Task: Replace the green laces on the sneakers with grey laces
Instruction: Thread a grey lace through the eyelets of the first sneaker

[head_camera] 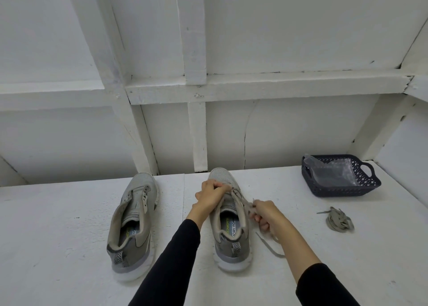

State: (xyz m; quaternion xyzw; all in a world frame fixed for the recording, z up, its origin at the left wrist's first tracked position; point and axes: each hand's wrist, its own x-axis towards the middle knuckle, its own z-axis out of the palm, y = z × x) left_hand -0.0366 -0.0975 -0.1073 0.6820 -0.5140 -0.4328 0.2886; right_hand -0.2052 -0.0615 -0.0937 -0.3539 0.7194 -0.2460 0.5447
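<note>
Two grey sneakers stand side by side on the white table (pixel 69 236), toes toward the wall. The left sneaker (pixel 133 222) has no lace in its eyelets. Over the right sneaker (pixel 229 222), the left hand (pixel 212 195) has its fingers pinched together on a grey lace (pixel 240 202) at the lower eyelets, while the right hand (pixel 268 217) is closed around the same lace just beside the shoe's outer edge — its loose end trails onto the table near the heel. Well to the right lies a bundled lace (pixel 339 220), its colour hard to judge, probably greyish-green. Behind it sits a dark basket (pixel 368 183) holding clear plastic — contents unclear.
</note>
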